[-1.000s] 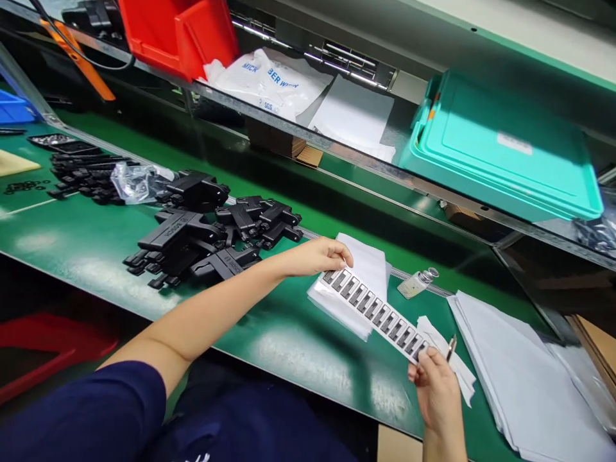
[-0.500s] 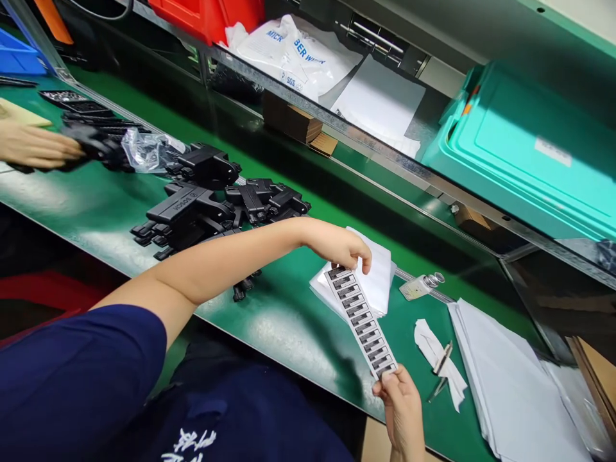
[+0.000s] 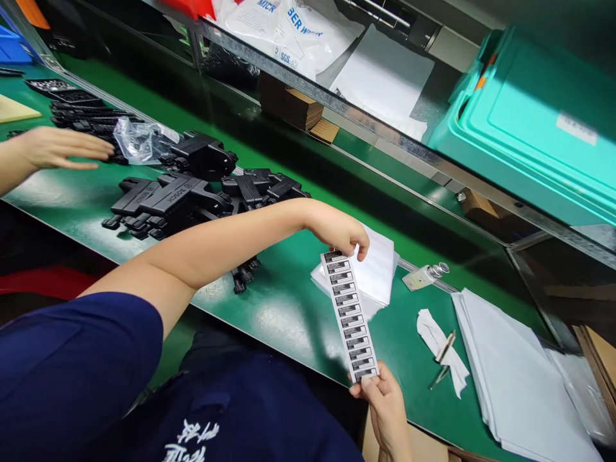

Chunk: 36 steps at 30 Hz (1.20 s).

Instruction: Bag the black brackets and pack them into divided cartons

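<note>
While the strip of labels (image 3: 349,317) hangs stretched above the green table (image 3: 283,314) in the head view, every slot on it looks filled, so none appears to be peeled off yet. The left hand (image 3: 339,231) has its grip pinched on the strip's top end and the right hand (image 3: 385,401) clamps the bottom end, the strip running straight between them. Black plastic parts (image 3: 178,199) lie heaped to the left, near a co-worker's hand (image 3: 58,147). Tweezers (image 3: 443,359) rest untouched on a white wipe (image 3: 433,327).

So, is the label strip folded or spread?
Spread: the label strip runs straight from the left hand to the right hand, all labels showing.
</note>
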Each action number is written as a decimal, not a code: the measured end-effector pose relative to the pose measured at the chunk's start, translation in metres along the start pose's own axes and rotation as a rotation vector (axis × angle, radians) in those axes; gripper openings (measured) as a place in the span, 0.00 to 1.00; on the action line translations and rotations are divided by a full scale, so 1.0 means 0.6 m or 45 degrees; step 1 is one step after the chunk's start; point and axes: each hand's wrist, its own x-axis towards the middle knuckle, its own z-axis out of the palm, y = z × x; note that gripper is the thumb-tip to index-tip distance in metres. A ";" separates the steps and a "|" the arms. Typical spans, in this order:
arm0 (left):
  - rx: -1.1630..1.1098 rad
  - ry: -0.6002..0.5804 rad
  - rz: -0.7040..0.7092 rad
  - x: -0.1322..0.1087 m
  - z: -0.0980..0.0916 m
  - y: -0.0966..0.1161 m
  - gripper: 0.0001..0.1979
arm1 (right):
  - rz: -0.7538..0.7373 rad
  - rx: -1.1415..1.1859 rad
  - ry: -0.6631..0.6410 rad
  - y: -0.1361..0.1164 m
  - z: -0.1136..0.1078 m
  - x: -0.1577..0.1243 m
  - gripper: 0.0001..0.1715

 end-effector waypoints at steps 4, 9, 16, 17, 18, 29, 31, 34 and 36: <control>-0.027 -0.009 -0.031 0.005 -0.004 -0.002 0.17 | -0.009 -0.024 -0.051 0.003 0.004 -0.006 0.19; -0.021 -0.017 -0.050 0.011 -0.007 0.002 0.16 | -0.003 -0.060 -0.208 0.012 -0.002 -0.007 0.17; -0.045 0.003 -0.119 0.021 -0.009 0.002 0.13 | -0.003 -0.049 -0.275 0.011 0.006 -0.015 0.15; -0.034 0.000 -0.124 0.023 -0.010 0.001 0.13 | 0.003 -0.048 -0.280 0.010 0.007 -0.016 0.15; -0.016 -0.006 -0.124 0.025 -0.010 0.000 0.13 | 0.007 -0.047 -0.283 0.010 0.009 -0.017 0.15; 0.041 0.020 -0.193 0.035 -0.011 0.009 0.11 | 0.009 -0.051 -0.312 0.003 0.014 -0.023 0.16; -0.001 0.093 -0.223 0.038 -0.010 0.009 0.11 | 0.007 -0.056 -0.312 0.000 0.016 -0.025 0.15; -0.002 0.085 -0.241 0.044 -0.010 0.001 0.11 | 0.000 -0.057 -0.303 -0.004 0.018 -0.026 0.15; 0.035 0.039 -0.242 0.051 -0.011 -0.013 0.11 | -0.004 -0.047 -0.299 -0.005 0.019 -0.027 0.16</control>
